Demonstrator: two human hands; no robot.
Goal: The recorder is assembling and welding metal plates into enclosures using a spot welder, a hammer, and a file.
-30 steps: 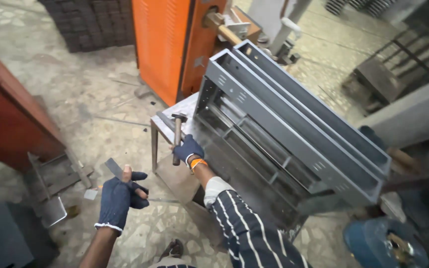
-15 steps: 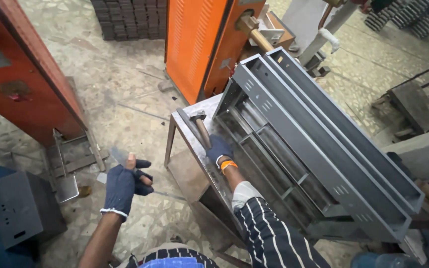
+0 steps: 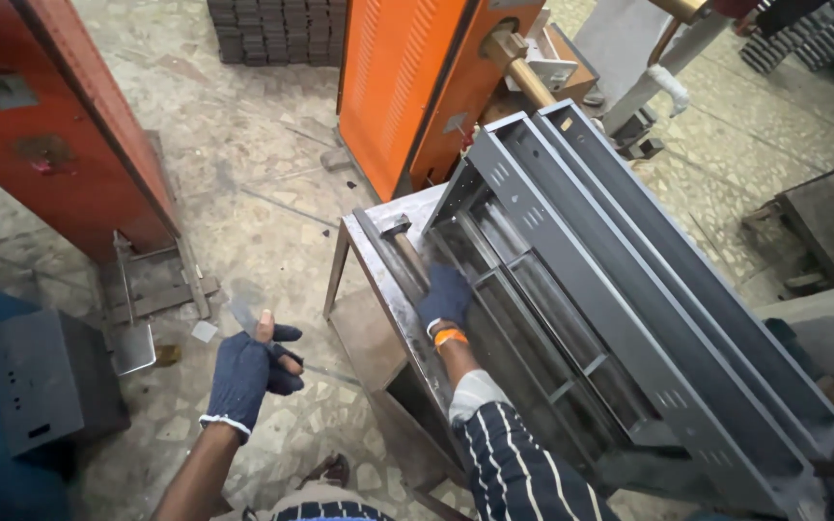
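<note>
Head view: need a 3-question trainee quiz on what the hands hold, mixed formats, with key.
1. True or false: the right hand grips a hammer whose head rests on the metal table.
2. The left hand holds: A) a small flat metal piece B) a paintbrush C) nothing.
3. Fill in: the long grey steel frame leans beside the table, in front of an ______ cabinet.

Key: 1 true; 2 A; 3 orange.
</note>
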